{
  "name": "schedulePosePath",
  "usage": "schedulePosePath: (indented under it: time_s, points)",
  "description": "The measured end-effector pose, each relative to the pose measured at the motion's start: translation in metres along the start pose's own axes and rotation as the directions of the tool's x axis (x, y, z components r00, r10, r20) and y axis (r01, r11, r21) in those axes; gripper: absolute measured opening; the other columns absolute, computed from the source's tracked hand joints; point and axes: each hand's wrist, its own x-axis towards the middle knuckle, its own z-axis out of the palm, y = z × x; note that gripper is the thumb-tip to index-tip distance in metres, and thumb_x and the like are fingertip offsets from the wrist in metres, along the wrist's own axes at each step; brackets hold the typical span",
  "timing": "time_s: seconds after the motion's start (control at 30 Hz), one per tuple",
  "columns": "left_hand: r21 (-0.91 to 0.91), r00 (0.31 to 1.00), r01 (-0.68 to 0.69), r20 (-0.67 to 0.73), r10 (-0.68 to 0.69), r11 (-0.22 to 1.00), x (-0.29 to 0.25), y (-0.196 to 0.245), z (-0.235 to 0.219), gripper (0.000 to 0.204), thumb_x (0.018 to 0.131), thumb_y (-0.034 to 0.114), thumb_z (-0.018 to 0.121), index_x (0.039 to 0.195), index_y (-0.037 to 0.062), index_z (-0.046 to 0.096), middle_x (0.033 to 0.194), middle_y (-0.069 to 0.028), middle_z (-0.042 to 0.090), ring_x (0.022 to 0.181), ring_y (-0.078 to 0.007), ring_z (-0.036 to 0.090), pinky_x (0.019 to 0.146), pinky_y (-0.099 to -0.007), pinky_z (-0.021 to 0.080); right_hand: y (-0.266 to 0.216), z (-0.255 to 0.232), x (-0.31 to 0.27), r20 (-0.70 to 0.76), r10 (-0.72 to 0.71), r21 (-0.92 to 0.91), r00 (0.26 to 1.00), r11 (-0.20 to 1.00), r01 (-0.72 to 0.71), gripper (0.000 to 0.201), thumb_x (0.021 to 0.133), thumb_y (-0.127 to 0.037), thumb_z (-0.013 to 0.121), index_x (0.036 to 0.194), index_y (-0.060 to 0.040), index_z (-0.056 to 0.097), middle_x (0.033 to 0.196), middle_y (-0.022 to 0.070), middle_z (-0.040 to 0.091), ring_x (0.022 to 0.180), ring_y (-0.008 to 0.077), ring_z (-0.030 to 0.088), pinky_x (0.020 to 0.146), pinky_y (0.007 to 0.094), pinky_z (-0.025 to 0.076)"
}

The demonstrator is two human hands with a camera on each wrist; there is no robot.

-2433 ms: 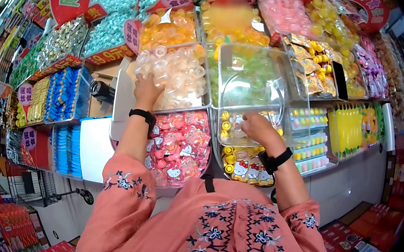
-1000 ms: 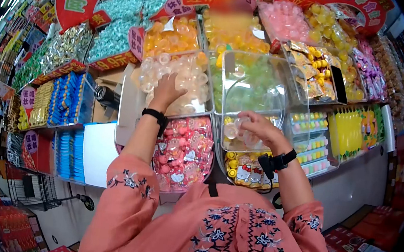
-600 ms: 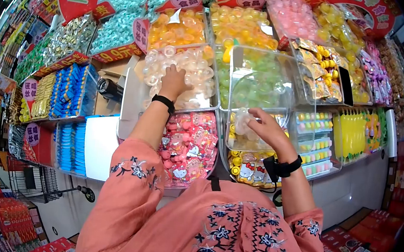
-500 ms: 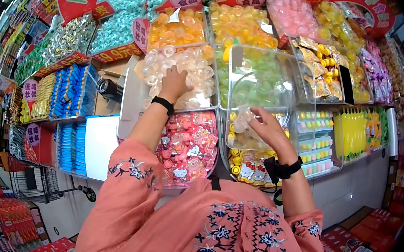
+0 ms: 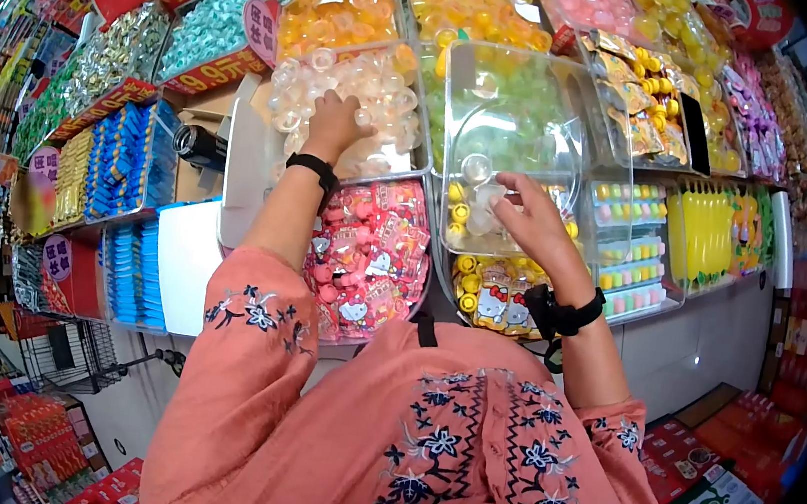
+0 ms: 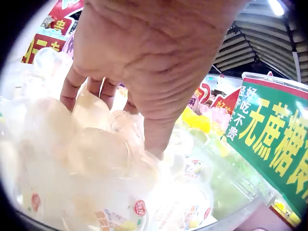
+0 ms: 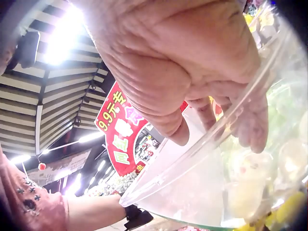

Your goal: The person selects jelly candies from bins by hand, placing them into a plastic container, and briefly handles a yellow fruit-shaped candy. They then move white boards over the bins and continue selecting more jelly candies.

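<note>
My left hand (image 5: 336,127) rests with spread fingers on a heap of clear, pale jelly cups (image 5: 381,108) in a bin. In the left wrist view, the fingers of the left hand (image 6: 144,57) reach down among several whitish cups (image 6: 98,151), thumb apart. My right hand (image 5: 540,226) hangs over a clear plastic container (image 5: 451,278), beside a few pale cups (image 5: 481,211) lying in it. From the right wrist view, the right hand (image 7: 192,67) has loosely extended fingers at the container's clear rim (image 7: 226,118), with nothing held; pale cups (image 7: 248,178) sit below.
Pink bagged sweets (image 5: 372,258) fill a bin below the left hand. Green cups (image 5: 511,114) lie behind the clear container, orange cups (image 5: 347,13) further back. A dark cylindrical object (image 5: 200,146) stands left of a white panel (image 5: 188,266); pastel sweets (image 5: 630,250) are at the right.
Over these frames pale cups have come into the clear container under the right hand, whose fingers have come away from them. The left hand has shifted rightward over the heap. The view has tilted.
</note>
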Motion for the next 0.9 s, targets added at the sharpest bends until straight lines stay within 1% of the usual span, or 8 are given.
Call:
schedulePosePath:
  time_s: [0.17, 0.27, 0.37, 0.4, 0.5, 0.53, 0.67, 0.9]
  points:
    - [-0.108, 0.996, -0.042, -0.085, 0.033, 0.993, 0.005, -0.015, 0.007, 0.053, 0.07, 0.037, 0.082, 0.11, 0.0063, 0.066, 0.114, -0.0211, 0.057, 0.111, -0.0403, 0.053, 0.092, -0.0478, 0.049, -0.002, 0.0, -0.004, -0.008, 0.0, 0.084, 1.0, 0.996, 0.001, 0.044, 0.092, -0.026, 0.063, 0.126, 0.0019, 0.057, 0.119, 0.0238, 0.063, 0.107, 0.033, 0.064, 0.093, 0.0395, 0.051]
    - [-0.212, 0.968, -0.118, -0.243, 0.065, 0.97, 0.019, -0.036, 0.013, 0.053, 0.069, 0.033, 0.082, 0.108, 0.0011, 0.065, 0.108, -0.0226, 0.06, 0.106, -0.0398, 0.056, 0.092, -0.0463, 0.049, 0.001, -0.002, -0.003, -0.021, 0.012, 0.097, 1.0, 0.995, -0.01, 0.044, 0.093, -0.026, 0.063, 0.126, 0.0023, 0.057, 0.118, 0.0235, 0.064, 0.107, 0.0321, 0.064, 0.093, 0.039, 0.051]
    - [-0.392, 0.974, -0.028, -0.218, -0.063, 0.919, 0.019, -0.027, -0.008, 0.051, 0.069, 0.029, 0.083, 0.105, -0.0019, 0.064, 0.105, -0.0236, 0.062, 0.102, -0.0399, 0.057, 0.091, -0.0452, 0.049, 0.002, -0.004, 0.002, 0.011, 0.07, 0.153, 0.997, 0.986, -0.071, 0.045, 0.093, -0.027, 0.063, 0.126, 0.0029, 0.057, 0.118, 0.0226, 0.065, 0.108, 0.0302, 0.064, 0.093, 0.0383, 0.051]
    - [-0.35, 0.959, -0.072, -0.281, -0.031, 0.934, 0.016, -0.023, -0.005, 0.049, 0.069, 0.025, 0.083, 0.106, -0.0007, 0.063, 0.106, -0.0228, 0.062, 0.103, -0.0404, 0.057, 0.091, -0.0458, 0.049, 0.002, -0.003, 0.005, 0.031, 0.081, 0.183, 0.996, 0.979, -0.085, 0.045, 0.093, -0.027, 0.063, 0.126, 0.0032, 0.057, 0.118, 0.0222, 0.065, 0.109, 0.0295, 0.064, 0.093, 0.0381, 0.051]
    - [-0.22, 0.97, -0.19, -0.192, 0.148, 0.957, 0.006, -0.008, 0.0, 0.049, 0.071, 0.023, 0.081, 0.109, 0.001, 0.062, 0.107, -0.0215, 0.062, 0.104, -0.0404, 0.058, 0.092, -0.046, 0.049, -0.001, 0.003, 0.013, 0.05, 0.08, 0.229, 0.996, 0.969, -0.09, 0.044, 0.094, -0.028, 0.064, 0.124, 0.0037, 0.058, 0.118, 0.021, 0.066, 0.108, 0.0279, 0.065, 0.093, 0.0375, 0.051]
    - [-0.161, 0.959, -0.224, -0.209, 0.189, 0.961, 0.005, -0.004, 0.006, 0.049, 0.073, 0.022, 0.08, 0.116, 0.0072, 0.062, 0.113, -0.02, 0.06, 0.102, -0.0421, 0.06, 0.09, -0.0486, 0.051, -0.001, 0.005, 0.012, 0.05, 0.084, 0.238, 0.995, 0.967, -0.094, 0.044, 0.094, -0.028, 0.064, 0.124, 0.0039, 0.058, 0.118, 0.0206, 0.066, 0.107, 0.0275, 0.065, 0.093, 0.0373, 0.051]
    - [-0.163, 0.98, -0.118, -0.178, 0.088, 0.98, 0.0, 0.007, 0.024, 0.049, 0.076, 0.022, 0.078, 0.121, 0.0185, 0.061, 0.122, -0.0189, 0.056, 0.1, -0.0454, 0.06, 0.084, -0.0525, 0.054, 0.003, 0.007, 0.009, 0.072, 0.101, 0.262, 0.992, 0.958, -0.117, 0.043, 0.094, -0.028, 0.065, 0.123, 0.0032, 0.057, 0.116, 0.0186, 0.066, 0.105, 0.0255, 0.065, 0.091, 0.0361, 0.051]
    - [-0.176, 0.979, -0.165, -0.152, 0.139, 0.97, 0.006, -0.003, 0.016, 0.05, 0.077, 0.024, 0.077, 0.125, 0.0202, 0.061, 0.12, -0.0204, 0.056, 0.105, -0.0437, 0.059, 0.089, -0.048, 0.052, 0.005, -0.001, 0.003, 0.121, 0.214, 0.338, 0.969, 0.909, -0.243, 0.045, 0.094, -0.027, 0.064, 0.131, -0.0025, 0.056, 0.123, 0.0104, 0.062, 0.102, 0.0184, 0.063, 0.079, 0.0336, 0.055]
